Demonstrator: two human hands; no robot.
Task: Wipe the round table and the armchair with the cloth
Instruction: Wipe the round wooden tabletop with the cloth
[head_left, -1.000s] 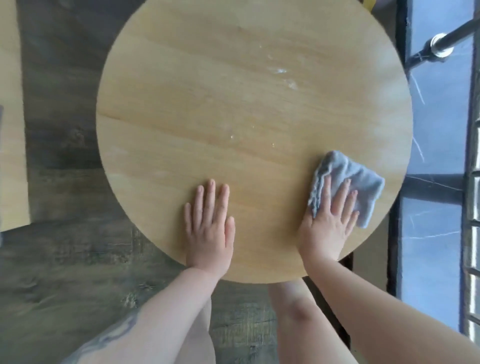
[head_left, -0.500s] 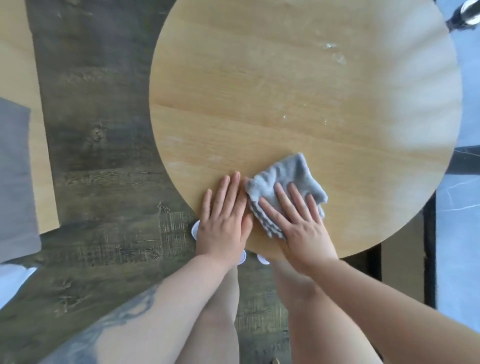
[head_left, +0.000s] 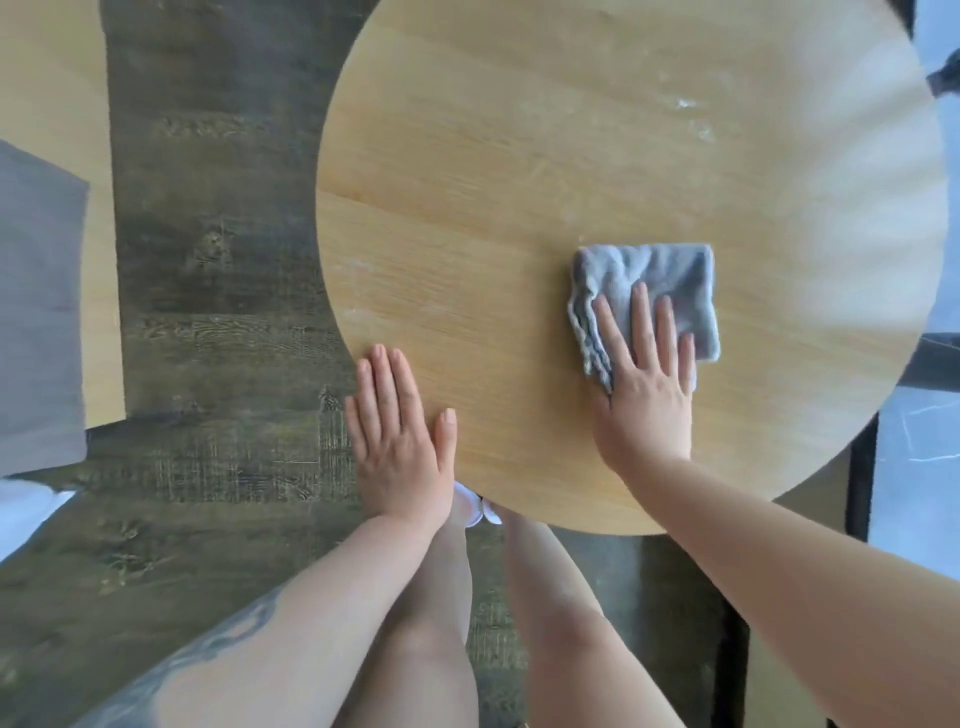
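Note:
The round wooden table (head_left: 545, 156) fills the upper middle and right of the head view. A folded grey cloth (head_left: 660, 280) lies flat on its near right part. My right hand (head_left: 644, 384) presses on the cloth's near half with straight, spread fingers. My left hand (head_left: 400, 436) rests flat on the table's near left edge, fingers straight and together, apart from the cloth. Pale smears (head_left: 691, 114) mark the table's far right area. At the left edge is a wooden frame with a grey cushion (head_left: 36, 312), perhaps the armchair.
Dark wood-plank floor (head_left: 208, 260) runs between the table and the furniture at the left. A dark metal frame and glass (head_left: 904, 441) stand close to the table's right side. My bare legs (head_left: 431, 623) are below the table's near edge.
My right hand has slid the cloth from beside my left hand out to the right and a little farther onto the table. My left hand stays flat at the near edge.

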